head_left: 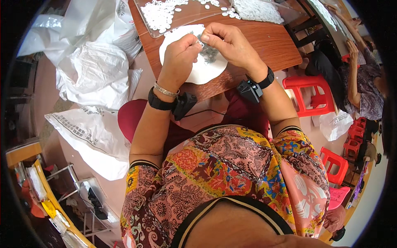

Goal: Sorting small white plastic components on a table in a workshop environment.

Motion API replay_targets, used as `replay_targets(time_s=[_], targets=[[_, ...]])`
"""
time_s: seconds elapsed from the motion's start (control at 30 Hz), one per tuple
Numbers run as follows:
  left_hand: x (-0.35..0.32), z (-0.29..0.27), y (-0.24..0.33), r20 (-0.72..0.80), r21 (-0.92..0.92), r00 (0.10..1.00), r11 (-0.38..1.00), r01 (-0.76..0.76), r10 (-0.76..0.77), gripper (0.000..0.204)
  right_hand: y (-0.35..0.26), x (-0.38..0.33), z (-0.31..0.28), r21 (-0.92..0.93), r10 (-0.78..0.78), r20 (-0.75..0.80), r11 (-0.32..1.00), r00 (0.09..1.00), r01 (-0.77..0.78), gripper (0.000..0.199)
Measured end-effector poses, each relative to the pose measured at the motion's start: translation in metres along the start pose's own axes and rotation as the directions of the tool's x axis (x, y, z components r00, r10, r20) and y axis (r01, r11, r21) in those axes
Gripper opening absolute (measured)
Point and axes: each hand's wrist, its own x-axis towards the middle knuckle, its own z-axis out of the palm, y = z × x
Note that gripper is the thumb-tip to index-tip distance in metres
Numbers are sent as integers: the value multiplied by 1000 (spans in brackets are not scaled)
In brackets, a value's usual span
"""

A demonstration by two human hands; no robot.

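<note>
At the frame's upper centre, light, steady pressure seems best: the left hand [180, 53]'s grip pinches a small white piece [201, 44] above the round white sheet [204, 75] on the counter [264, 45], the right hand [231, 44]'s closed beside it, contents hidden.

Short-sleeved multicolour floral-paisley shirt [223, 165] has black-and-cream neckband [244, 200], plus maroon trousers [131, 118], silver bracelet [165, 90] on left wrist, black straps [159, 101] with boxy modules [250, 90] on both wrists, thin dark cable [202, 110].
</note>
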Motion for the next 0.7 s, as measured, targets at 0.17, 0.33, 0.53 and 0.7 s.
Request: replay_targets(time_s=[0.17, 0.33, 0.53, 0.7], targets=[[-1, -1, -3, 4, 47, 1000, 999, -10, 10, 19, 1, -1, 3, -62, -29, -14, 998, 999, 28, 22], [-3, 2, -6, -2, 117, 999, 992, -37, 38, 19, -4, -3, 7, -183, -82, -58, 981, 995, 70, 23], [-1, 5, -9, -4, -57, 1000, 998, 25, -26, 18, 1, -3, 4, -294, -97, -49, 953, 994, 79, 24], [2, -5, -8, -40, -252, 995, 964, 79, -92, 17, 8, -6, -35, -217, 100, -194, 966, 976, -142, 24]])
